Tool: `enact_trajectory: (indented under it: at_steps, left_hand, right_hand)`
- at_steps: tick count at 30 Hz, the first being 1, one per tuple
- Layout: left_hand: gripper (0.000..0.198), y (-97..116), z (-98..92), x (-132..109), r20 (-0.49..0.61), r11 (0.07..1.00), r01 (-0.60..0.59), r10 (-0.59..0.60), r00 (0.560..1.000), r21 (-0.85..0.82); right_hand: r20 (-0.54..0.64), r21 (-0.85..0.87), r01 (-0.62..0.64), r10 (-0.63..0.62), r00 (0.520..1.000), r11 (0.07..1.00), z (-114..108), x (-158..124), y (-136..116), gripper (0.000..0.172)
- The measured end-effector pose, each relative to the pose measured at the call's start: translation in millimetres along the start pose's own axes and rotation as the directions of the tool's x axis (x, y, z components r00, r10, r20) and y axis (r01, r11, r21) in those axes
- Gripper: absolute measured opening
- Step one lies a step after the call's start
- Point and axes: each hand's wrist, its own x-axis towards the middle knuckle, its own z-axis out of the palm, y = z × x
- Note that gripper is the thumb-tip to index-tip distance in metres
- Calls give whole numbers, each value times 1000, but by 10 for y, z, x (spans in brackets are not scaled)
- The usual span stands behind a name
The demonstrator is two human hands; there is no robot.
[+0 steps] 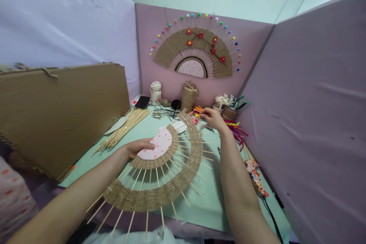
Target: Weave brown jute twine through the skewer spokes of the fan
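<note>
Across the near edge of the green counter [210, 202], a semicircular woven fan [148, 200] is showing bare sticks [146, 224]; the left grip [139, 147] is clamping its pink-dotted center [163, 142], the right grip [212, 117] is reaching far, its closure unclear.

The lower fan [150, 199], at centre, is woven tan with straw-coloured sticks [147, 221]; its patch [162, 142] is pinkish white, dotted coral. The worktop [210, 194] is pale mint green. At upper centre, a tan wall fan [171, 47] with red, yellow-centred flowers [200, 35] and multicoloured pompoms [199, 15] shows against a pink board [251, 34]. Cardboard [63, 110] at left is plain brown, the sheet [323, 103] at right mauve, the jar [156, 93] white.
</note>
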Motion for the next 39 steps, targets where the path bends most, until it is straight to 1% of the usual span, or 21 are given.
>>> enact_trajectory:
  at_steps: [3,5,9,14,17,22,28,30,35,37,39]
  left_hand:
    - [65,-7,9,1,-9,1000,5,-5,1000,15]
    - [64,-8,21,-5,-6,1000,16,-16,1000,16]
    - [62,-15,39,-10,14,999,41,-41,999,5]
    - [62,-28,50,-5,25,999,51,-51,998,-1]
    - [66,-25,65,-13,35,999,43,-43,998,-1]
    - [69,-15,73,-17,32,1000,21,-21,999,0]
    - [68,1,68,0,7,1000,-4,4,1000,13]
    - [65,8,82,-4,-6,1000,6,-6,1000,30]
    - [58,22,120,-13,-6,996,40,-39,999,75]
    - [56,47,132,6,-4,997,27,-26,1000,74]
    - [53,101,152,48,-22,999,-17,19,1000,52]
  right_hand:
    - [9,-14,0,0,1000,1000,-1,2,-3,16]
    - [3,-1,-25,25,1000,1000,-9,-8,-8,17]
    - [-5,72,-98,99,995,993,-40,-40,16,20]
    - [-15,146,-139,143,990,979,-31,-57,52,23]
    - [3,213,-159,162,987,964,56,-50,34,23]
    - [42,367,-202,200,979,908,315,-5,11,28]
    - [-42,457,-187,231,972,870,569,69,34,32]
    - [-42,481,-199,249,968,854,624,74,2,31]
    - [36,574,-284,323,946,768,693,48,-135,34]
    - [43,592,-294,336,941,750,696,38,-172,35]
    - [41,598,-294,339,940,745,689,35,-191,35]
